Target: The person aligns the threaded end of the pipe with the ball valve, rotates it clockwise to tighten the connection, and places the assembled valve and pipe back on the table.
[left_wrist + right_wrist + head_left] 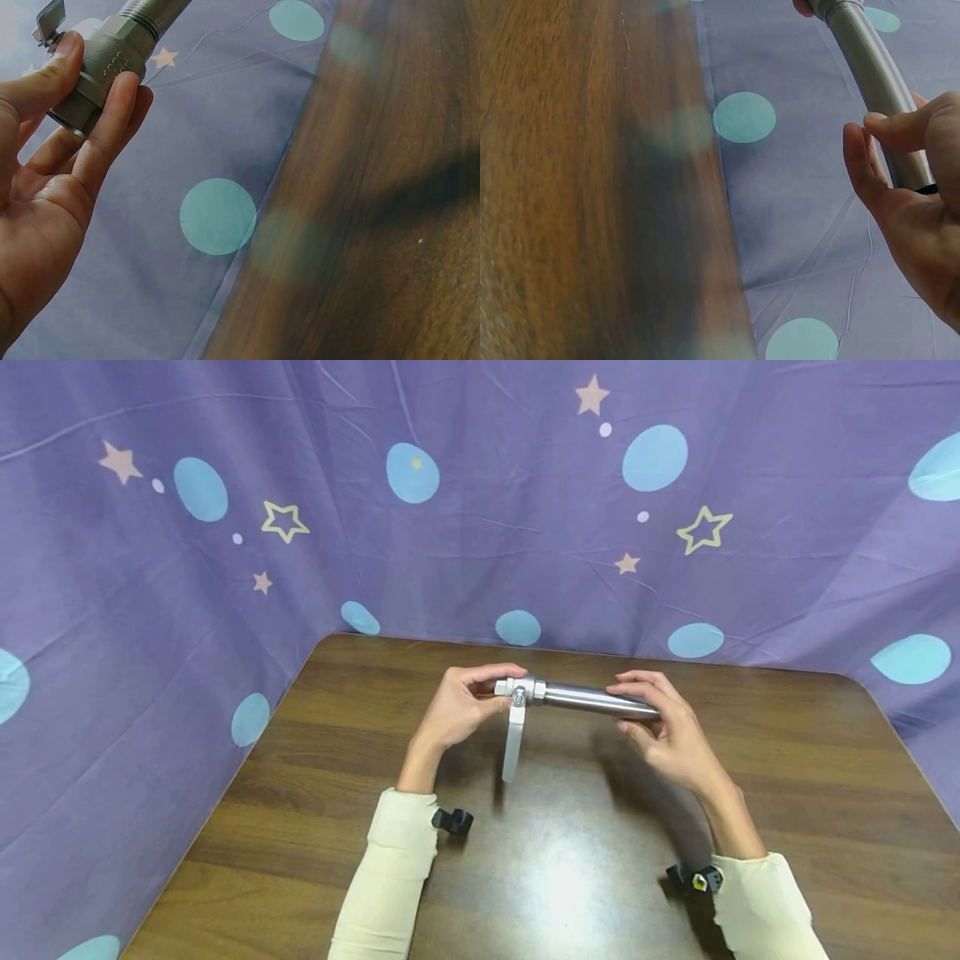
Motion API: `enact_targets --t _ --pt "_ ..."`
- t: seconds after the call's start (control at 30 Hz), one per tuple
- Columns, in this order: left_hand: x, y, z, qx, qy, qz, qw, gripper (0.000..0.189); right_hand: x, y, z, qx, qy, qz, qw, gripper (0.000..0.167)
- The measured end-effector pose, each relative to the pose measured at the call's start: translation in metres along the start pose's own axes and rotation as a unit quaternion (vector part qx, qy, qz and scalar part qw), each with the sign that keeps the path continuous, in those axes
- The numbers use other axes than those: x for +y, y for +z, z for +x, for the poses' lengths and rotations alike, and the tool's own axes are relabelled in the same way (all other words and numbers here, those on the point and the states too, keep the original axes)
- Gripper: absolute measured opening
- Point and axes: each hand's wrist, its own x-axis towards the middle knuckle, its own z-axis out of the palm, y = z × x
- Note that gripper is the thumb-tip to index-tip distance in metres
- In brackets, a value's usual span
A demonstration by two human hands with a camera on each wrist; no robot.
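Note:
My left hand (462, 703) grips a silver ball valve (528, 687) by its left end, thumb and fingers on opposite sides of the body. From the valve a flat metal lever handle (513, 743) points toward me. A smooth steel pipe (588, 697) joins the valve's right end, and some thread (141, 16) shows at that joint in the left wrist view. Around the pipe's far right part curl the thumb and fingers of my right hand (671, 735). Valve and pipe are held level above the table, in line with each other.
The brown wooden table (315, 827) has rounded back corners. Behind it and to its sides hangs a purple curtain (480, 527) with stars and blue spots. A black wrist mount (453, 822) sits at the left cuff and another mount (693, 879) at the right.

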Motion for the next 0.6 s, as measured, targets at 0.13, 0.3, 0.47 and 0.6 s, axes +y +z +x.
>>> enact_targets --t 0.13,0.3,0.47,0.6 --pt "-0.0001 0.0003 -0.0003 0.0 0.001 -0.001 1.0 0.041 0.0012 0.0009 0.0001 0.013 -0.022 -0.014 0.9996 0.055" --pt "-0.0004 0.0004 -0.0002 -0.001 0.003 -0.002 1.0 0.041 -0.0009 0.0021 0.0001 0.026 -0.031 -0.018 0.999 0.054" --pt "-0.0005 0.0002 -0.0005 0.0 0.002 0.0 1.0 0.04 -0.0027 0.0024 0.0003 0.029 -0.031 -0.02 0.9989 0.054" --pt "-0.0013 -0.0003 -0.0001 0.0 0.003 0.0 1.0 0.04 -0.0014 0.0014 0.0011 0.027 -0.033 -0.025 0.9988 0.053"
